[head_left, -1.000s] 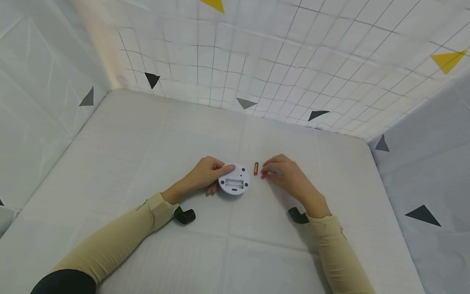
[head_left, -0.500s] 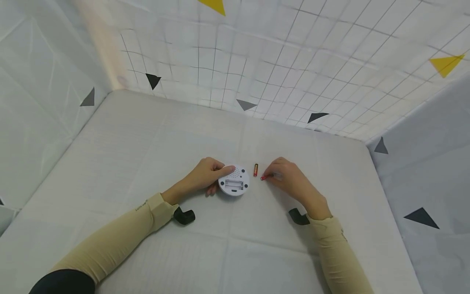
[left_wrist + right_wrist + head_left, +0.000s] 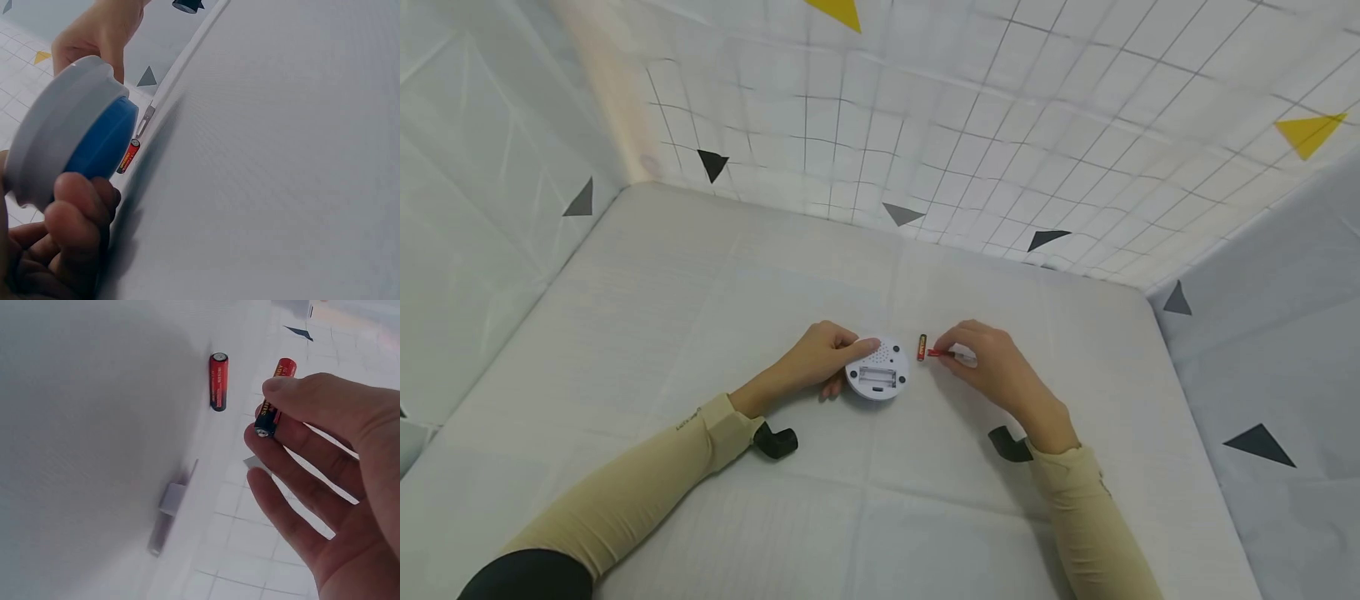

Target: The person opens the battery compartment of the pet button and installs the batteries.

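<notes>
My left hand [image 3: 820,354] grips a round white device [image 3: 886,363] by its left side, thumb on top. Its upturned face shows speaker holes, small dark feet and a bare battery compartment [image 3: 877,377]. In the left wrist view the device's other side has a blue part [image 3: 103,140]. To the right, my right hand [image 3: 992,362] pinches a red and black battery [image 3: 267,420] between thumb and fingers, raised over the table. A second battery [image 3: 922,347] of the same kind lies on the table between the device and that hand.
A small pale plastic piece, like a battery cover [image 3: 173,499], lies on the white table [image 3: 775,533] near my right hand. Behind the table stands a gridded white wall sheet [image 3: 865,125] with dark and yellow triangles. Side sheets flank both edges.
The battery in my right hand has swung from slanting downward to lying nearly level, its end now slightly higher and closer to the second battery. My left hand and the device stay almost still.
</notes>
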A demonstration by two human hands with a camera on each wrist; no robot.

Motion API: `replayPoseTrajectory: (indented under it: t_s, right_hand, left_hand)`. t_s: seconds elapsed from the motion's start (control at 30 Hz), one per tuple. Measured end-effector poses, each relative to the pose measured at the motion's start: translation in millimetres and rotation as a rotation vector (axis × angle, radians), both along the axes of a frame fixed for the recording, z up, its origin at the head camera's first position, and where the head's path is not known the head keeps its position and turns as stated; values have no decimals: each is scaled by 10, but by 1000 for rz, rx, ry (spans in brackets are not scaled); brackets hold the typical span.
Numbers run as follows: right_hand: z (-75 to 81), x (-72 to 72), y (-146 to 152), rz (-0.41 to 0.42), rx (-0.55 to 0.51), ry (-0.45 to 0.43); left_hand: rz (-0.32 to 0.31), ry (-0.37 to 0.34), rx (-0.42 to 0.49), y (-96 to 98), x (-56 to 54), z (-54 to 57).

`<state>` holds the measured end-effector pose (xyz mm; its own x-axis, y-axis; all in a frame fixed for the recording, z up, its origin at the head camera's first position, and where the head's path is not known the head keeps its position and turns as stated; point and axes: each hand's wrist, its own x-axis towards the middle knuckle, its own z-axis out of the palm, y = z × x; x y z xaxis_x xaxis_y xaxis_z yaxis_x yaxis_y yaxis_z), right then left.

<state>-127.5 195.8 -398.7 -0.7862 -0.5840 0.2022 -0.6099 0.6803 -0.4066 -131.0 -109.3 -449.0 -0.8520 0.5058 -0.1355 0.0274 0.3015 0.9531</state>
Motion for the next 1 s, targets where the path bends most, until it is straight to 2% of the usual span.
replayPoseTrajectory:
  t_s: [0.57,1.0]
  right_hand:
    - [173,181,-227,158,-103,125]
    - [120,221,-322,161,-50,133]
  left_hand:
    - [6,-20,-16,-1,-3,6]
    - [2,-14,-16,-3,-7,11]
